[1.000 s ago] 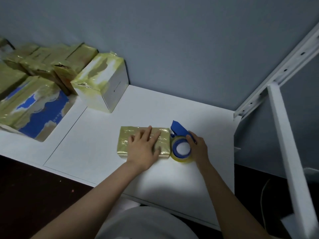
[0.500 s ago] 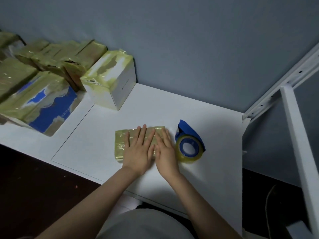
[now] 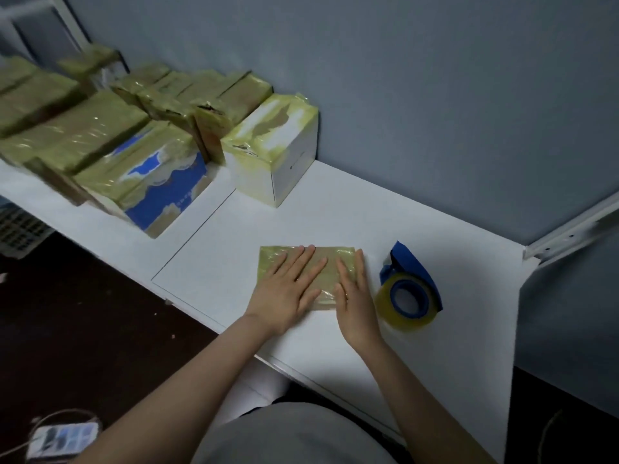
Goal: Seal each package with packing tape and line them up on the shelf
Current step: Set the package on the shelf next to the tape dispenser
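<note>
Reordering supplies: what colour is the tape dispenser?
Blue tape dispenser, carrying a yellowish roll; shown best in the head view.

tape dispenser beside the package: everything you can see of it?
The tape dispenser is a blue plastic holder carrying a roll of glossy, yellowish clear tape. It lies on the white tabletop with the blue core's hole facing up toward the camera. A blue tongue-shaped guard rises at its far side. It sits just right of the flat taped package. Neither hand grips it. The right hand lies close beside it, contact unclear. The blade and loose tape end cannot be made out.
</note>
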